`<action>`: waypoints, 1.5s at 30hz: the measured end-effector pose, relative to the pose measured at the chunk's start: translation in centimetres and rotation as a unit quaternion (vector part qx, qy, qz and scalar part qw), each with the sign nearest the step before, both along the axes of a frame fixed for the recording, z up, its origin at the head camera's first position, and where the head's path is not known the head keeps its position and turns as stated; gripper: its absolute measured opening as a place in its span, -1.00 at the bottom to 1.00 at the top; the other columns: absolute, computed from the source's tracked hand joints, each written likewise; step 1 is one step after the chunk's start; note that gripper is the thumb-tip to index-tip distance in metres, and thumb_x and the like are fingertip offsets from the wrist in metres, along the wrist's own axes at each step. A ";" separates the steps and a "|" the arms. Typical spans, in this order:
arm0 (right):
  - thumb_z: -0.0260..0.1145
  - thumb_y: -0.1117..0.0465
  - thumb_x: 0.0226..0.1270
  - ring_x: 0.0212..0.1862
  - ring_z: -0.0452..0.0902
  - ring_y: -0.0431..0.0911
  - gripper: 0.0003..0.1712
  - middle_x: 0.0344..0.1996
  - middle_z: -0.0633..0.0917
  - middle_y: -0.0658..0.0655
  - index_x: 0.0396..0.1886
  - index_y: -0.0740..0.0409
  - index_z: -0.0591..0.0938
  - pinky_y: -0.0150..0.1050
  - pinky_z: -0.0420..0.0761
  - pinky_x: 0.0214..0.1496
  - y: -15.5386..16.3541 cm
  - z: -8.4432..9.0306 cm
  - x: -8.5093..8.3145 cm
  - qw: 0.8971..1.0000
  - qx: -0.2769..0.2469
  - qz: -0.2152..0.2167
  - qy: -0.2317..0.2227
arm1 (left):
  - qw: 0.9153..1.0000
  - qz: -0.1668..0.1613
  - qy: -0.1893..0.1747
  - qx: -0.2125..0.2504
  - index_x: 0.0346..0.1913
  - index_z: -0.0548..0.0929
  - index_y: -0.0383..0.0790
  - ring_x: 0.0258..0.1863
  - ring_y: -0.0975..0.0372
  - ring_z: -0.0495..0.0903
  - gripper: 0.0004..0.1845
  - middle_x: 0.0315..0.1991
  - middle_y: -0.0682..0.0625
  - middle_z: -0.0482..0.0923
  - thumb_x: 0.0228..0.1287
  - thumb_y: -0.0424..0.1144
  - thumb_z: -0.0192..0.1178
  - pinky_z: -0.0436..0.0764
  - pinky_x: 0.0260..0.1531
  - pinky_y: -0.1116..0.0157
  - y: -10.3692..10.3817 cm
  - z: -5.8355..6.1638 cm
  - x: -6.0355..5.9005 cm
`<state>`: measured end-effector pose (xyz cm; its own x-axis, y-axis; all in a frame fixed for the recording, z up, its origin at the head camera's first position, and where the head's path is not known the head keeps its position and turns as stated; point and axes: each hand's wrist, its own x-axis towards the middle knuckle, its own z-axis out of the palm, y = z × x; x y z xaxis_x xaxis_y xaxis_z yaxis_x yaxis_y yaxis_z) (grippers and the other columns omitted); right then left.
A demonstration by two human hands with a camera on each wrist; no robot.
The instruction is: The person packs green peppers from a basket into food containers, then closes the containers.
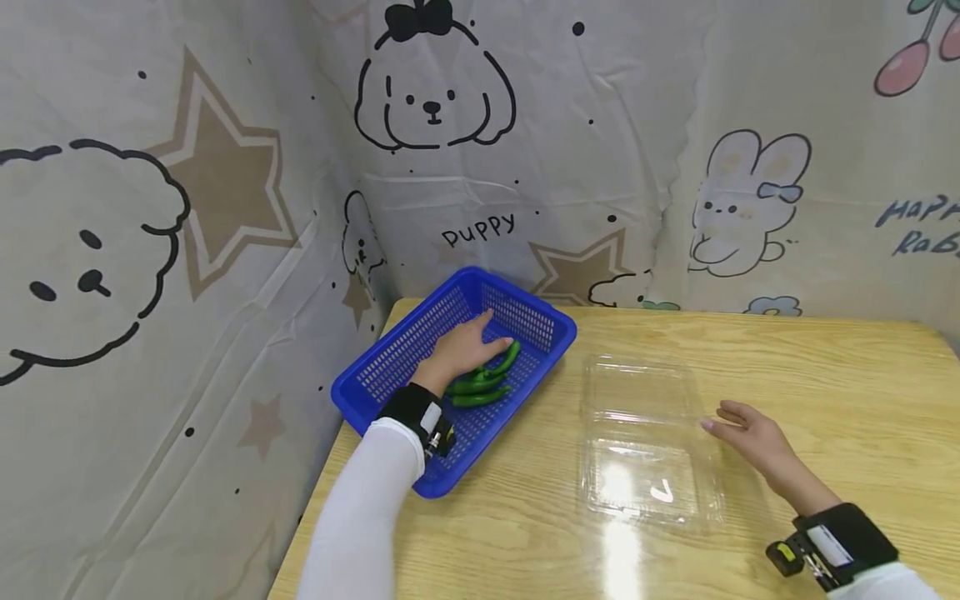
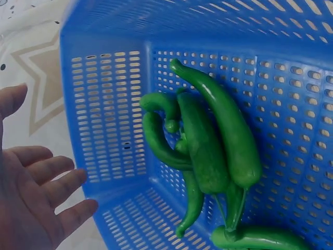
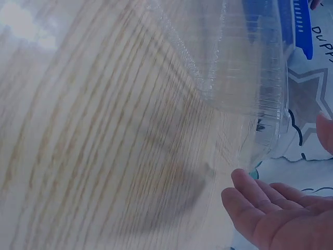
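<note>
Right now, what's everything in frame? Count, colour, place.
green chili peppers: about five, green, piled inside the basket under the left hand
basket: one, blue perforated plastic, back left corner of the table
clamshell container: one, clear plastic, lying open on the table right of the basket
table: one, light wood grain
backdrop cloth: one, pale with puppy, rabbit and star prints, behind and left of the table
left hand: fingers open, over the peppers in the basket
right hand: fingers relaxed, at the container's right edge

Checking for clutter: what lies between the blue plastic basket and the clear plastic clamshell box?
Only bare wooden table separates the blue plastic basket from the clear plastic clamshell box, as the head view shows.
</note>
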<state>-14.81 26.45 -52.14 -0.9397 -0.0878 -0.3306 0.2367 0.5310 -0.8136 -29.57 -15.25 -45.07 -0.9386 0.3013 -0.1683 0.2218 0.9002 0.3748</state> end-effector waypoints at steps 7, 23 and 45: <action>0.08 -0.08 0.42 0.17 0.50 0.04 -0.07 0.32 0.17 0.56 0.37 0.59 -0.03 -0.02 0.46 0.20 -0.4 -0.5 -1.6 0.996 -0.081 -0.006 -0.030 | 0.999 0.017 -0.023 -0.022 0.45 0.15 -0.19 0.35 -0.02 0.26 -0.16 0.41 -0.16 0.19 0.25 0.26 0.01 0.33 0.24 -0.02 -0.6 0.0 -0.9; 0.16 0.17 0.40 -0.13 0.59 -0.37 0.00 -0.21 0.61 -0.21 0.39 0.53 -0.33 -0.30 0.57 0.04 2.8 -2.5 -2.1 0.938 -0.302 -0.017 -0.166 | 0.996 0.000 -0.086 -0.037 0.38 0.31 -0.17 0.29 0.05 0.35 -0.25 0.33 -0.08 0.35 0.21 0.15 0.14 0.35 0.23 0.04 1.2 -3.1 -2.3; 0.14 0.00 0.39 0.36 0.14 0.30 -0.04 0.35 -0.01 0.60 0.35 0.65 -0.10 0.03 0.24 0.33 0.7 -3.0 -2.9 0.972 -0.178 0.030 -0.148 | 0.991 -0.014 -0.071 -0.109 0.18 0.51 -0.10 -0.18 0.17 0.50 -0.36 -0.09 -0.01 0.56 0.07 0.14 0.30 0.50 -0.09 0.09 1.7 -5.1 -2.8</action>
